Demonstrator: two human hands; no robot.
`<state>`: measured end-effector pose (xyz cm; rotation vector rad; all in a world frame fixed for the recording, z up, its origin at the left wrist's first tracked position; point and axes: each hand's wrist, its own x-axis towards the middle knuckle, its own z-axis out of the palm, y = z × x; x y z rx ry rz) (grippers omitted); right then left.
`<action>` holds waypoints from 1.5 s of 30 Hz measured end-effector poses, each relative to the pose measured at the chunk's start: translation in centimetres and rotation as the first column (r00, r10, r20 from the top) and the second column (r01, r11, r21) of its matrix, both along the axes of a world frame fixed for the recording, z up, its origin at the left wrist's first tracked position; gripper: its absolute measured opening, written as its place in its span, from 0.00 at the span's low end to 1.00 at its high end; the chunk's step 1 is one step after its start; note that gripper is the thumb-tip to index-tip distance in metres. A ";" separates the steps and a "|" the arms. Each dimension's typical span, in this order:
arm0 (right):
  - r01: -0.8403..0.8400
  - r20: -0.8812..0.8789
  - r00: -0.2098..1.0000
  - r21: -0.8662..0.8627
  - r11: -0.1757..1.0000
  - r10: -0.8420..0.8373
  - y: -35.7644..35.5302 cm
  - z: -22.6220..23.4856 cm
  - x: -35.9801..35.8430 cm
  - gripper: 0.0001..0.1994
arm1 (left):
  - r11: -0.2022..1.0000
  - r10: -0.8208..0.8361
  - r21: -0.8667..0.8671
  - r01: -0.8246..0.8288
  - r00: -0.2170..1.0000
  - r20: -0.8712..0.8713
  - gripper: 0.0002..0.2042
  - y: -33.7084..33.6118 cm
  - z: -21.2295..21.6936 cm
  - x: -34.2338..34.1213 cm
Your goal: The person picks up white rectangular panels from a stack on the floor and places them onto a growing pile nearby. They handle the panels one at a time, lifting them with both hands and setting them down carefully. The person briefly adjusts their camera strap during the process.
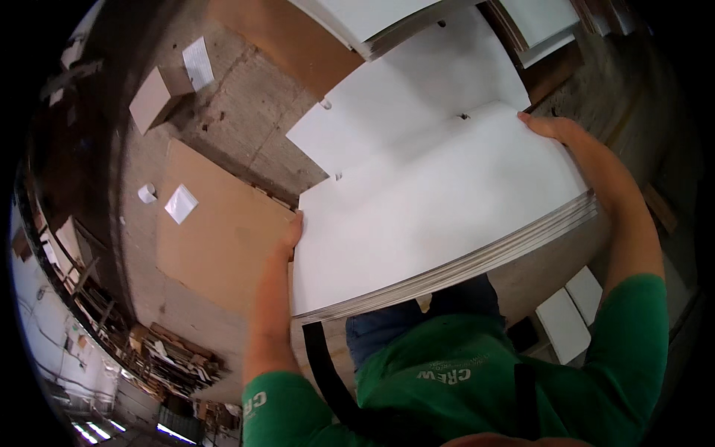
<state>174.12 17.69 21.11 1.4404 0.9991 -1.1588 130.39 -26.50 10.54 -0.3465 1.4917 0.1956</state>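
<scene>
Green shirt (447,402); beyond, white stack (439,216), left hand (295,232) gripping left edge, right hand (547,128) gripping far right corner.

Concrete floor (249,123) offers passage beyond the far edge of the cardboard sheet (216,238). White panels (439,208) and the left hand (296,230) obstruct its right corner

Tube lights (177,433) glare at my lower left, while the upper left sinks into dimness. The white boards (439,216) before me look brightest, softly shadowed. My left forearm (269,328) blurs slightly; edges bend toward black corners.
</scene>
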 end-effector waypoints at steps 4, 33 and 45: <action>-0.052 0.054 0.997 -0.057 0.997 0.055 2.5 -1.6 -0.5 0.38 | 0.991 0.133 -0.010 -0.132 0.990 0.037 0.25 4.1 5.6 -0.8; 0.465 -0.381 0.840 0.136 0.875 -0.387 4.1 7.9 3.4 0.32 | -0.163 -0.059 0.292 0.942 0.287 -0.956 0.37 15.1 25.0 10.8; 0.993 -0.904 0.088 0.045 0.112 -0.419 -14.2 12.5 5.2 0.25 | -0.111 -0.046 0.182 0.977 0.178 -0.983 0.39 14.2 25.3 11.9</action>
